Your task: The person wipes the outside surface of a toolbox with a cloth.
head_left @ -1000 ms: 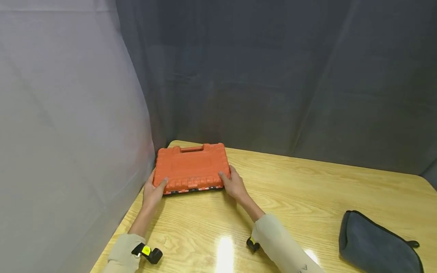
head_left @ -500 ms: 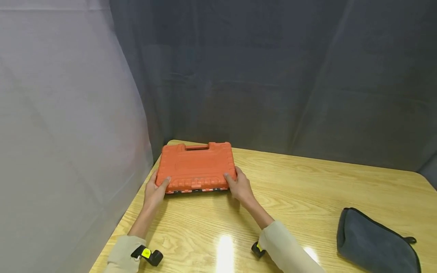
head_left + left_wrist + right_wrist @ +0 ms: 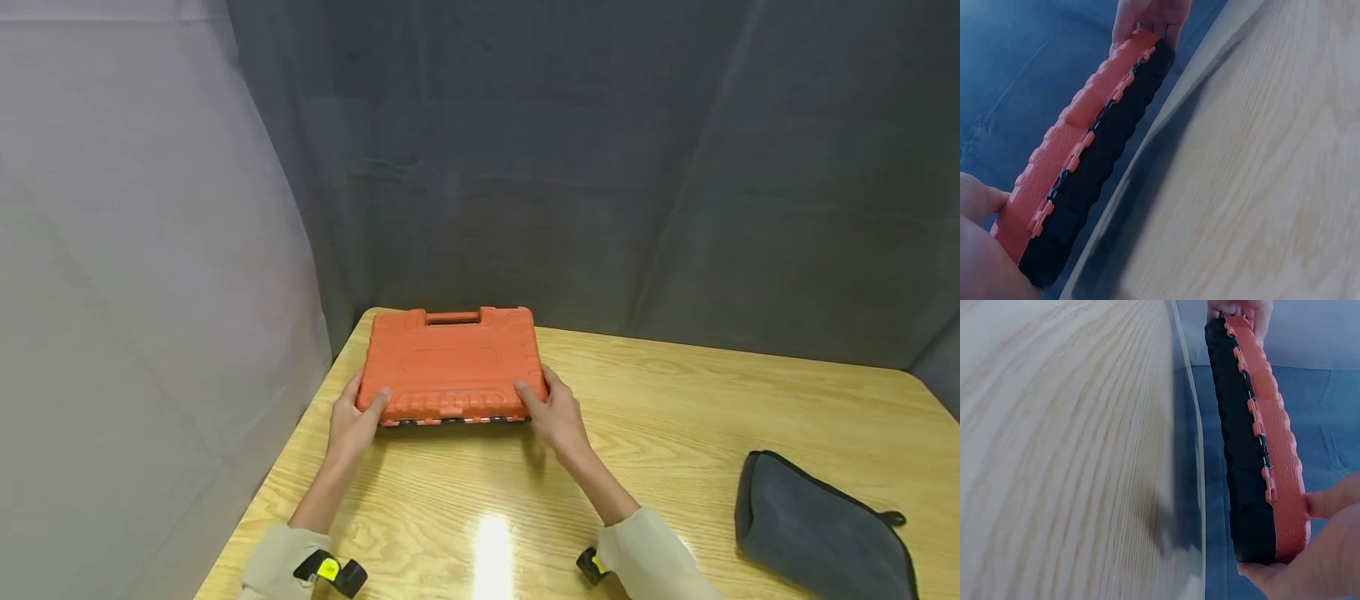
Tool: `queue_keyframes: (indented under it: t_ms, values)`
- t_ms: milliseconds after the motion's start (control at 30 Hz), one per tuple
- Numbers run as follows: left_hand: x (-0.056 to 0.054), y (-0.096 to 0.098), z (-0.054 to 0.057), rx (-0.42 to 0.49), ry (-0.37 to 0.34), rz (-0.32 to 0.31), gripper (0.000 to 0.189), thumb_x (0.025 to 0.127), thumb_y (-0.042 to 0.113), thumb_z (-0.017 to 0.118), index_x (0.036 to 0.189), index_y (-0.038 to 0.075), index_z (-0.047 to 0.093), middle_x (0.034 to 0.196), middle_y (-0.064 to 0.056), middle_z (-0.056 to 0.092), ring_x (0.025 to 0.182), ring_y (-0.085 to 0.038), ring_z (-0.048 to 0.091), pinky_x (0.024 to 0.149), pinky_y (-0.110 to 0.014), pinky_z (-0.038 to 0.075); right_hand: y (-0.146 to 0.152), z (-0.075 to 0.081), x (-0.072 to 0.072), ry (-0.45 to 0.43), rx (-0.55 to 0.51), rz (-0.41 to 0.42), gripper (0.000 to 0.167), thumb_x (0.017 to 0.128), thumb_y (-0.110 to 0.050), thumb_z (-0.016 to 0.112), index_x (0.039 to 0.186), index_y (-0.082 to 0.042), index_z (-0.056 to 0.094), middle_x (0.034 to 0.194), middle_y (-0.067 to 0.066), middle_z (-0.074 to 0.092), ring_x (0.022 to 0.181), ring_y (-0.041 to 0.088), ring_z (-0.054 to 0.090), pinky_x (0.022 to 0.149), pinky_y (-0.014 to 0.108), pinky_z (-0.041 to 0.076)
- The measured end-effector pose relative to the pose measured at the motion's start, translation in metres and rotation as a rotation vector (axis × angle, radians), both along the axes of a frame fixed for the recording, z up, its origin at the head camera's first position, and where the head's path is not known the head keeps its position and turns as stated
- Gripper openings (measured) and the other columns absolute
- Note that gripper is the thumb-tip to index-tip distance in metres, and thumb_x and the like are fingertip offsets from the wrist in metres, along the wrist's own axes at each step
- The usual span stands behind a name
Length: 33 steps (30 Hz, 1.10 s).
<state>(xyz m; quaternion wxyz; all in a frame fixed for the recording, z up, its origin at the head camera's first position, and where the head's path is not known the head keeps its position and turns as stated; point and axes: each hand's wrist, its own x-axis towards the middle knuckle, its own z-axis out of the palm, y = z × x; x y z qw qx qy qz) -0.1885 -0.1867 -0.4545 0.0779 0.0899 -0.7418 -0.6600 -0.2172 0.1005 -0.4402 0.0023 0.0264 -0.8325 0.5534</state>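
An orange plastic carrying case (image 3: pixel 453 362) with a black underside is held level above the table by both hands. Its moulded handle faces away, and the hinged edge faces the person. My left hand (image 3: pixel 352 425) grips the near left corner, thumb on top and fingers underneath. On the near right corner my right hand (image 3: pixel 558 417) holds on the same way. Both wrist views show the hinge side of the case (image 3: pixel 1079 125), with a gap and a shadow between the black half and the wood. The undersides of the fingers are partly hidden.
The wooden table (image 3: pixel 675 433) reaches to a dark curtain (image 3: pixel 570 167) at the back and a pale grey curtain (image 3: pixel 150 292) on the left. A dark grey zipped pouch (image 3: pixel 821 529) lies at the right front of the table.
Both hands have moved the case to the right, away from the left curtain, and it sits a little more squarely in view. The pouch shifts slightly left in the picture as the view turns.
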Motion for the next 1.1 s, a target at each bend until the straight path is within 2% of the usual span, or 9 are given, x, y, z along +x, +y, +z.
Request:
queue_keyframes:
  t_ms: [233,433,667,867,1100]
  values:
    - [0.013,0.017,0.008,0.021,0.030,-0.029,0.069,0.101,0.015,0.060,0.159,0.007,0.023,0.154,-0.017,0.036,0.135,-0.033,0.042,0.107,-0.049,0.038,0.018,0.004,0.015,-0.027,-0.033,-0.004,0.062,0.103,-0.025,0.058,0.154,-0.001,0.033,0.137,0.022,0.055,0.117,0.031,0.058,0.098,0.047,0.046]
    - [0.019,0.030,0.013,0.013,0.073,-0.068,0.070,0.101,0.015,0.062,0.158,0.005,0.023,0.151,-0.021,0.039,0.133,-0.036,0.044,0.106,-0.052,0.039,0.034,0.009,0.025,-0.038,-0.036,-0.008,0.065,0.104,-0.027,0.056,0.157,-0.001,0.028,0.140,0.023,0.052,0.120,0.032,0.057,0.098,0.045,0.047]
    - [0.020,0.049,0.012,0.000,0.093,-0.126,0.070,0.100,0.013,0.063,0.158,0.003,0.025,0.151,-0.022,0.041,0.134,-0.035,0.045,0.106,-0.051,0.040,0.058,0.017,0.041,-0.065,-0.040,-0.047,0.066,0.104,-0.029,0.055,0.158,-0.004,0.025,0.142,0.021,0.052,0.120,0.028,0.058,0.093,0.030,0.049]
    - [0.023,0.064,0.015,0.004,0.098,-0.153,0.068,0.100,0.012,0.062,0.157,0.003,0.027,0.149,-0.022,0.043,0.132,-0.035,0.048,0.104,-0.049,0.043,0.075,0.023,0.054,-0.081,-0.057,-0.076,0.069,0.104,-0.031,0.055,0.159,-0.006,0.022,0.145,0.020,0.049,0.123,0.027,0.055,0.087,0.016,0.046]
    - [0.034,0.074,0.016,0.013,0.107,-0.199,0.068,0.101,0.016,0.062,0.157,0.003,0.026,0.152,-0.021,0.040,0.133,-0.034,0.047,0.104,-0.045,0.044,0.089,0.025,0.066,-0.087,-0.055,-0.097,0.071,0.104,-0.034,0.055,0.160,-0.006,0.021,0.148,0.020,0.046,0.128,0.027,0.051,0.085,0.010,0.042]
